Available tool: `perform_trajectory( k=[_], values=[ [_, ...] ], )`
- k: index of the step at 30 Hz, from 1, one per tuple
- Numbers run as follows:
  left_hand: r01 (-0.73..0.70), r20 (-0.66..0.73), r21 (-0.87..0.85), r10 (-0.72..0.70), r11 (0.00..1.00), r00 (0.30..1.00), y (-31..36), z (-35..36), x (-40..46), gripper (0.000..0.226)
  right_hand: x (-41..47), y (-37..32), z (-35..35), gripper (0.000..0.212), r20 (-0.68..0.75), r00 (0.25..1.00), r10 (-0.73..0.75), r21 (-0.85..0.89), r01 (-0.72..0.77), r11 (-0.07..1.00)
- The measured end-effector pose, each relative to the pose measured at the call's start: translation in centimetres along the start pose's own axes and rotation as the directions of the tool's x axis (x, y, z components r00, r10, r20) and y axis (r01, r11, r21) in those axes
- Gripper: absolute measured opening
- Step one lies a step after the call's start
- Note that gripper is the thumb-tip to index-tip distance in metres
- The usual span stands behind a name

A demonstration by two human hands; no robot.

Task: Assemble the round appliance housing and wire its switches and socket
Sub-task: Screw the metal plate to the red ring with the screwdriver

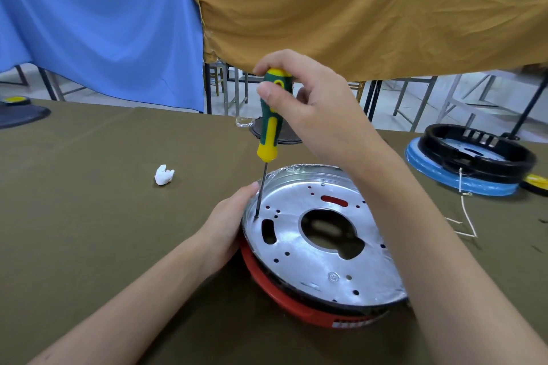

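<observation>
A round silver metal plate [320, 249] with a large centre cutout lies on a red housing [284, 296] at the middle of the table. My right hand [311, 104] grips the green and yellow handle of a screwdriver [268, 127], held nearly upright. Its tip sits in a small hole at the plate's left rim. My left hand [228, 222] holds the left edge of the housing, thumb touching the screwdriver shaft.
A crumpled white scrap [163, 175] lies to the left. A second black housing on a blue ring [471, 163] sits at the right, with a white wire [465, 210] trailing from it. A dark round part [284, 132] lies behind my right hand. Blue and tan cloths hang behind.
</observation>
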State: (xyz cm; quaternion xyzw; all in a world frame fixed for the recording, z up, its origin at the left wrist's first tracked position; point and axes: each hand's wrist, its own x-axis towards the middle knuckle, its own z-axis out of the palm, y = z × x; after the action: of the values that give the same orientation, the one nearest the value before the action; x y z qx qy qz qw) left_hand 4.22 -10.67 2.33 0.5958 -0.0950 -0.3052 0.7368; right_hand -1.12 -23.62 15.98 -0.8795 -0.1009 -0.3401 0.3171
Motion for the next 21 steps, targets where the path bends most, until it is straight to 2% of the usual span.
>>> perform_trajectory(
  k=[1, 5, 7, 9, 12, 15, 18, 20, 21],
  values=[
    [0.000, -0.005, -0.003, 0.000, 1.000, 1.000, 0.0, 0.0, 0.0, 0.032, 0.0, 0.0, 0.2, 0.015, -0.044, 0.999, -0.002, -0.048, 0.000, 0.999],
    [-0.008, 0.000, 0.006, 0.008, 1.000, 1.000, -0.1, -0.1, 0.0, 0.032, 0.0, -0.2, 1.5, 0.031, -0.198, 0.980, 0.026, -0.277, -0.081, 0.957],
    [-0.011, -0.003, 0.006, 0.011, 1.000, 1.000, 0.0, -0.1, 0.0, 0.031, -0.1, -0.3, 1.5, 0.028, -0.186, 0.982, 0.034, -0.198, -0.071, 0.978],
    [-0.019, 0.002, 0.006, 0.019, 1.000, 1.000, 0.0, -0.1, 0.1, 0.031, 0.0, -0.2, 1.0, 0.027, -0.083, 0.993, 0.083, -0.007, -0.084, 0.996],
    [-0.016, 0.006, 0.001, 0.016, 1.000, 1.000, -0.1, -0.1, 0.0, 0.032, 0.0, 0.0, -0.1, 0.032, 0.054, 0.996, 0.072, 0.081, -0.077, 0.994],
    [-0.012, -0.004, -0.001, 0.012, 1.000, 1.000, -0.1, -0.1, 0.0, 0.032, 0.2, 0.2, -0.1, 0.014, -0.020, 1.000, 0.012, -0.016, -0.012, 1.000],
    [-0.012, -0.006, 0.005, 0.012, 1.000, 1.000, -0.1, -0.1, 0.1, 0.031, 0.0, 0.1, 1.0, 0.026, -0.147, 0.989, 0.001, -0.202, -0.031, 0.979],
    [-0.010, -0.004, 0.008, 0.010, 1.000, 1.000, -0.1, -0.1, 0.1, 0.032, -0.1, -0.3, 1.5, 0.029, -0.174, 0.985, -0.008, -0.237, -0.034, 0.971],
    [-0.007, 0.000, 0.010, 0.007, 1.000, 1.000, -0.1, -0.2, 0.1, 0.032, -0.1, -0.2, 1.5, 0.028, -0.166, 0.986, 0.001, -0.195, -0.034, 0.980]
  ],
)
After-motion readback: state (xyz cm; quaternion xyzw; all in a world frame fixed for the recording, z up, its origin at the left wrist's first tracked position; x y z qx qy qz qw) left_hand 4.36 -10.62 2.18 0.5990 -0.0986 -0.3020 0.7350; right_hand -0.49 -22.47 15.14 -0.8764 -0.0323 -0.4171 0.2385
